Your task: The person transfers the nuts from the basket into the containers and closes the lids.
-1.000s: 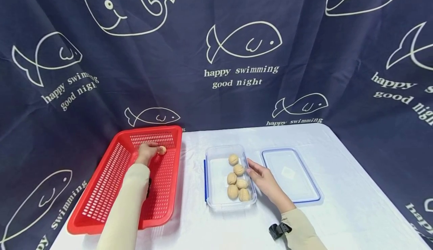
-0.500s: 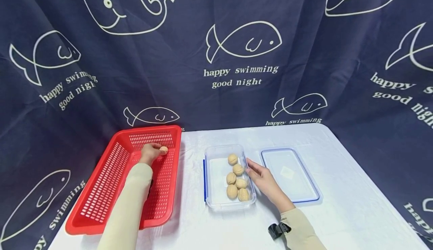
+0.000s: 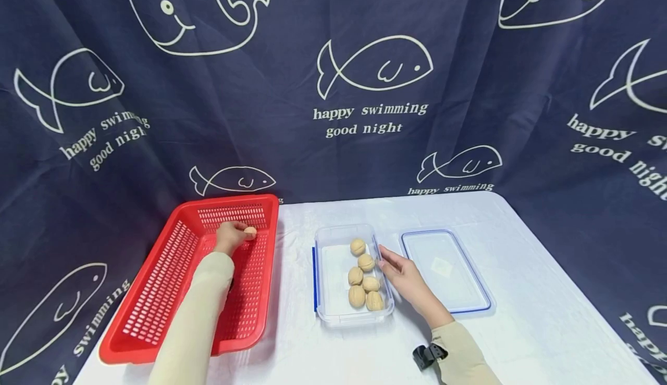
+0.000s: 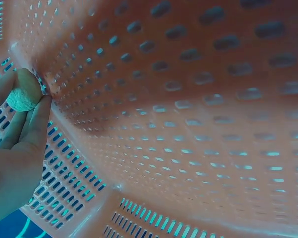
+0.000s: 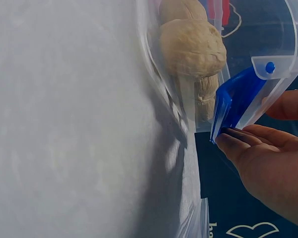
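Inside the red plastic basket [image 3: 271,257], near its far right corner, my left hand [image 3: 229,238] pinches a walnut [image 4: 24,90] between thumb and fingers. The left wrist view has the walnut close to the basket's perforated wall. My right hand [image 3: 409,281] holds the right side of a clear food container [image 3: 333,318]. In the right wrist view, its thumb is up at the container's rim and its fingers lie against the blue latch flap [image 5: 241,96]. Several walnuts [image 3: 356,276] lie in the container, mostly along its right half.
A clear lid [image 3: 461,281] with a blue seal lies flat on the white-covered table [image 3: 312,356], right of the container. Another blue flap [image 3: 315,281] hangs at the container's left side. A dark blue curtain [image 3: 292,153] with fish drawings stands behind the table.
My left hand has shifted slightly to the right inside the basket, with the walnut at its fingertips. The right hand and the container have stayed in place.
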`<control>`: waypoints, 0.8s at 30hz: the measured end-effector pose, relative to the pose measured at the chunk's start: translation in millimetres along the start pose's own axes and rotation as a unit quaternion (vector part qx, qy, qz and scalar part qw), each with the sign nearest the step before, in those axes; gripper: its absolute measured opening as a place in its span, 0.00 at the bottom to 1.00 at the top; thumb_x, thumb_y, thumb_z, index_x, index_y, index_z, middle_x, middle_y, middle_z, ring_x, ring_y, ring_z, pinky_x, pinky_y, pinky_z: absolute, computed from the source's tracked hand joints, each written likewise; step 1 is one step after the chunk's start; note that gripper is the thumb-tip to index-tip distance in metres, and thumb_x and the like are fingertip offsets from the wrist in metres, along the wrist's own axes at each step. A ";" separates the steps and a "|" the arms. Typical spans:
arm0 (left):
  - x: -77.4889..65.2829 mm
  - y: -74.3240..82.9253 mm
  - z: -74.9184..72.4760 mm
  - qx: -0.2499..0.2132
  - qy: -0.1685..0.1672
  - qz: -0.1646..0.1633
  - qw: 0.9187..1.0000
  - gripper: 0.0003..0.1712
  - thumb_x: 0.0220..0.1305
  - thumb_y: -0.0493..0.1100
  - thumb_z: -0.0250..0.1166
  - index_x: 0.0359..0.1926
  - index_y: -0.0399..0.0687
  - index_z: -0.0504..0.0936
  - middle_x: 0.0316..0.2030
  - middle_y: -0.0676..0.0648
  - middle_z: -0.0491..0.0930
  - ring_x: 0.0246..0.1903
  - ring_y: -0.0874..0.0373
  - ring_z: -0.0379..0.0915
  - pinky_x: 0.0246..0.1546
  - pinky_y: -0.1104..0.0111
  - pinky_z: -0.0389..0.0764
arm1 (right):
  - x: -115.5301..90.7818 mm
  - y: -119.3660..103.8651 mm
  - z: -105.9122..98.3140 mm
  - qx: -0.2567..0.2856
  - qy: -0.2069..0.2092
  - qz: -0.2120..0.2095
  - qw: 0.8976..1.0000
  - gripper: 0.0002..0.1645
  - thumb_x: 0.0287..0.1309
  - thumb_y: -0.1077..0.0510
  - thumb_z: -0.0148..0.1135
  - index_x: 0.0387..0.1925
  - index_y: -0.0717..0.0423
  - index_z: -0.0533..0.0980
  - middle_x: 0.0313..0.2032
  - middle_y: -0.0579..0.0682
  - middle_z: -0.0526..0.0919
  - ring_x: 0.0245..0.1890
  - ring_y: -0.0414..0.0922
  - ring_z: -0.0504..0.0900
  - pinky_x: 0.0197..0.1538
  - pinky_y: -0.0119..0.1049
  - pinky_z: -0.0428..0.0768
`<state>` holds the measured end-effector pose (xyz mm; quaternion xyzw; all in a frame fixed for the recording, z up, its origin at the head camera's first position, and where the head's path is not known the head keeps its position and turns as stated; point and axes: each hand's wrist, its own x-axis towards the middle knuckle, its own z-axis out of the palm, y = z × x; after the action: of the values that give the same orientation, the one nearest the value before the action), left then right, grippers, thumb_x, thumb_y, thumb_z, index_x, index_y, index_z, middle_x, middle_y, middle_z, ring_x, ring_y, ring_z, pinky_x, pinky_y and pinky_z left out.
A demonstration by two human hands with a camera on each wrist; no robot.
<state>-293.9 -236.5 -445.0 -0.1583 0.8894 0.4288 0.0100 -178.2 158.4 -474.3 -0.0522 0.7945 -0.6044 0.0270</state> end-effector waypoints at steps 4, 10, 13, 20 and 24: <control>-0.6 0.2 -2.5 -0.010 0.000 -0.001 1.000 0.20 0.55 0.32 0.68 0.49 0.26 0.77 0.45 0.31 0.76 0.43 0.43 0.69 0.49 0.54 0.73 | -0.3 -0.4 0.6 -0.005 -0.001 0.000 1.000 0.29 0.70 0.59 0.51 0.68 0.65 0.61 0.67 0.61 0.64 0.66 0.55 0.65 0.66 0.40 0.61; -1.9 6.0 -4.6 -0.021 0.017 0.008 1.000 0.21 0.55 0.33 0.69 0.50 0.27 0.78 0.46 0.32 0.77 0.42 0.45 0.69 0.46 0.57 0.73 | -1.2 -1.3 0.4 -0.004 -0.001 0.001 1.000 0.29 0.70 0.59 0.51 0.68 0.65 0.61 0.67 0.61 0.64 0.66 0.55 0.65 0.66 0.40 0.61; -2.4 10.4 -4.4 -0.033 0.025 0.015 0.999 0.22 0.54 0.34 0.70 0.50 0.27 0.79 0.45 0.32 0.79 0.41 0.47 0.71 0.43 0.61 0.74 | -1.1 -0.6 -0.2 -0.004 -0.001 0.002 1.000 0.29 0.70 0.58 0.51 0.68 0.64 0.61 0.67 0.60 0.64 0.66 0.55 0.65 0.66 0.40 0.61; -7.0 23.3 -5.0 -0.068 0.036 0.027 0.997 0.21 0.55 0.33 0.70 0.50 0.29 0.79 0.43 0.33 0.81 0.39 0.51 0.74 0.38 0.68 0.75 | -0.8 0.8 -0.6 -0.010 -0.002 0.004 1.000 0.30 0.71 0.57 0.51 0.69 0.64 0.60 0.67 0.60 0.63 0.66 0.55 0.64 0.66 0.41 0.61; -10.1 30.4 -6.7 -0.084 0.042 0.036 0.995 0.22 0.55 0.34 0.70 0.51 0.29 0.79 0.44 0.33 0.80 0.40 0.50 0.75 0.36 0.70 0.74 | -0.5 0.2 -0.3 -0.012 -0.004 0.005 1.000 0.30 0.71 0.57 0.51 0.69 0.64 0.60 0.68 0.60 0.63 0.67 0.55 0.64 0.67 0.41 0.61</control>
<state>-292.3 -221.1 -416.1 -0.1444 0.8547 0.4954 -0.0563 -177.7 158.8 -474.4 -0.0508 0.8016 -0.5948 0.0329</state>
